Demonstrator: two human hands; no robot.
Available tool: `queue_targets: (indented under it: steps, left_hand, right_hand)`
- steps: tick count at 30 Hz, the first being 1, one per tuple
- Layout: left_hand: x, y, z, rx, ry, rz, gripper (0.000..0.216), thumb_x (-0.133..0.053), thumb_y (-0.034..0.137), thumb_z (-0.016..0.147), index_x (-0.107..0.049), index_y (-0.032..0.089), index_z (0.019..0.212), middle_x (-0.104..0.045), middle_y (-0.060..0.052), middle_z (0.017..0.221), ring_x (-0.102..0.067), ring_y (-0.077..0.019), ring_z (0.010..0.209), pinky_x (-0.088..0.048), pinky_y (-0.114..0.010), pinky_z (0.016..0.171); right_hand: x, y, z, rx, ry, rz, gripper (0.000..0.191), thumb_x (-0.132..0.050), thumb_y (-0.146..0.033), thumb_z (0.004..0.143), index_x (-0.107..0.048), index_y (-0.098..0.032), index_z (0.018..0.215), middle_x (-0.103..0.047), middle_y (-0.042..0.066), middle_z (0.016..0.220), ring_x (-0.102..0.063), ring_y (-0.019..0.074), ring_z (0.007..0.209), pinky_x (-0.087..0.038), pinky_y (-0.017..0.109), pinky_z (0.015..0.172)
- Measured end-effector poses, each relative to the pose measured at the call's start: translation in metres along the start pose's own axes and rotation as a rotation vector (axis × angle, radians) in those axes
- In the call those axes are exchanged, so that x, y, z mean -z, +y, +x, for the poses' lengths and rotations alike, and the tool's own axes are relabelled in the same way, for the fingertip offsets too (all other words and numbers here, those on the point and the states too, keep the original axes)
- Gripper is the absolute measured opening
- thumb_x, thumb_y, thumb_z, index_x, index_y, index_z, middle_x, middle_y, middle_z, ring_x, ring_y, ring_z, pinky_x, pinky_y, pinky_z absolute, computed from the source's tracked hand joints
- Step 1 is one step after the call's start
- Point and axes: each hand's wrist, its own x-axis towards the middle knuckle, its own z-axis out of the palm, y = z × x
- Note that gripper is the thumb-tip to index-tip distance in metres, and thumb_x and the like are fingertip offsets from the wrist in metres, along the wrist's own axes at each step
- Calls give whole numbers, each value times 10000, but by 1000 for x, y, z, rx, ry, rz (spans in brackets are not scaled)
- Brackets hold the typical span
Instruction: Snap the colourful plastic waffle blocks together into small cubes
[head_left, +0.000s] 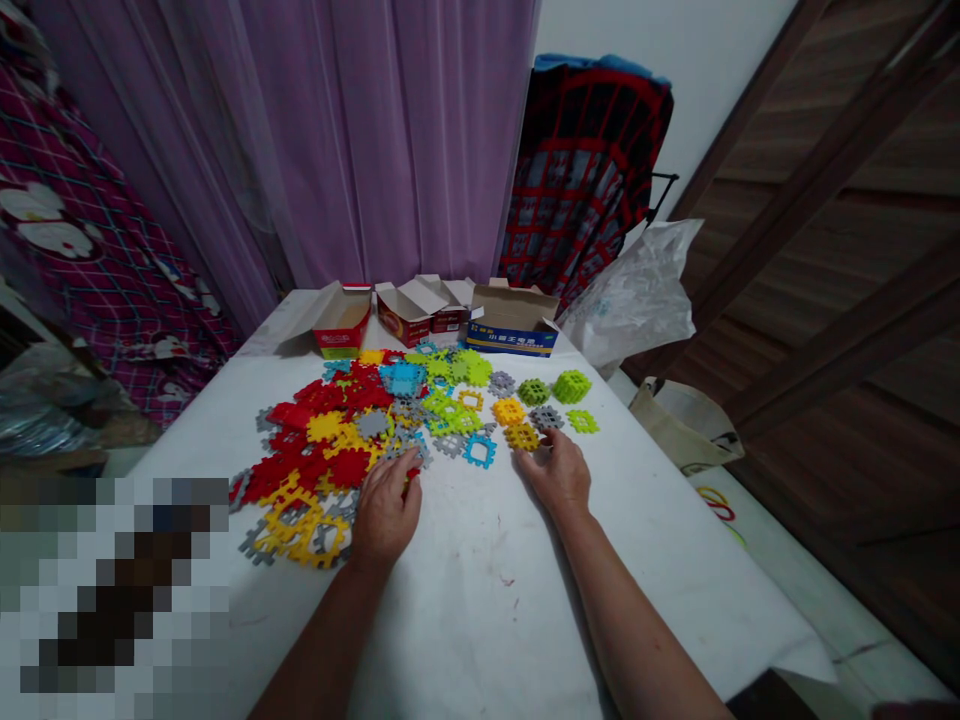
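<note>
My left hand [386, 508] lies at the right edge of a heap of flat interlocking plastic pieces, fingers stretched forward over grey pieces [405, 452]. A bit of red shows beside its fingers. My right hand [561, 473] has its thumb and fingers apart, right at a yellow built block [522, 436]; whether it presses on the block is hard to tell. Just beyond are a grey block [547, 418] and another yellow block [508, 411]. Between my hands, a blue square frame piece [479, 450] lies flat. Red pieces [300, 470] fill much of the heap.
Green blocks [572, 387] and a flat green piece [583, 421] sit at the right. Open cardboard boxes, one red [342, 338] and one blue [511, 341], line the table's back. A clear plastic bag [637, 295] hangs off the right side, near a beige bag [686, 430].
</note>
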Motion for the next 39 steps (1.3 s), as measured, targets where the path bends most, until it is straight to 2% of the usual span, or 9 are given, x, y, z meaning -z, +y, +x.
queue_targets:
  steps: [11,14,17,20,25,39]
  left_hand:
    - [1,0,1,8,-2,-8,379,-457,224,908,-576,202,1267,-768,-39,1056,-659,-238,1047,-459,-455,1043]
    - [1,1,1,16,-1,-15,377,-452,232,908,-580,201,1262,-768,-43,1053,-659,-240,1042,-461,-461,1039]
    - [1,1,1,21,-9,-22,378,-450,241,907,-586,208,1259,-770,-45,1040,-661,-239,1036,-460,-456,1041]
    - [1,2,1,31,-10,-18,381,-455,244,904,-592,224,1259,-769,-42,1049,-661,-238,1050,-455,-450,1050]
    - [1,2,1,29,-7,-32,379,-461,244,905,-597,238,1259,-765,-43,1050,-662,-241,1047,-468,-448,1037]
    - [1,1,1,13,-6,-24,373,-460,237,910,-592,212,1258,-770,-46,1040,-668,-241,1039,-464,-476,1054]
  right_hand:
    - [-3,3,-1,12,12,10,561,-654,-484,753,-600,-157,1205,-693,113,1097,-607,261,981,-461,360,813]
    - [1,9,-7,52,44,40,423,-616,-393,790,-633,-152,1138,-692,106,1073,-602,239,965,-454,344,826]
    - [6,14,-13,126,25,-6,227,-508,-258,853,-688,-171,962,-687,84,958,-584,214,907,-432,323,813]
    - [11,13,-15,173,-61,-92,244,-472,-200,876,-716,-191,883,-672,70,883,-563,204,857,-404,309,766]
    - [13,3,-8,175,-139,-158,260,-486,-176,875,-740,-207,922,-678,67,895,-552,197,832,-374,303,726]
    - [10,2,-10,193,-125,-164,277,-486,-176,869,-754,-211,927,-682,56,882,-561,190,824,-367,297,726]
